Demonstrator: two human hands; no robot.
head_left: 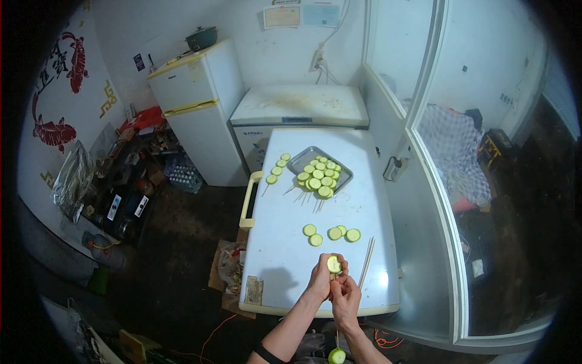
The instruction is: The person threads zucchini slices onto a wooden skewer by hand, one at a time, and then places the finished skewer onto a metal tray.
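Note:
My left hand (pixel 320 278) pinches a round zucchini slice (pixel 334 264) upright near the front of the white tabletop. Just below it, my right hand (pixel 345 298) is closed on a thin wooden skewer (pixel 337 335), whose upper end meets the slice. Another zucchini slice (pixel 336 356) is on the skewer's lower end, down past the table edge. Beyond my hands lie several loose slices, among them one at the left (pixel 316 239) and one at the right (pixel 353 235). Bare skewers (pixel 367 262) rest to the right of my hands.
A metal tray (pixel 346 177) farther back holds piled skewered zucchini slices (pixel 319 175). One skewered row (pixel 277 171) lies left of it. A chest freezer (pixel 297 104) and a fridge (pixel 200 133) stand behind. A glazed partition (pixel 418 139) runs along the right.

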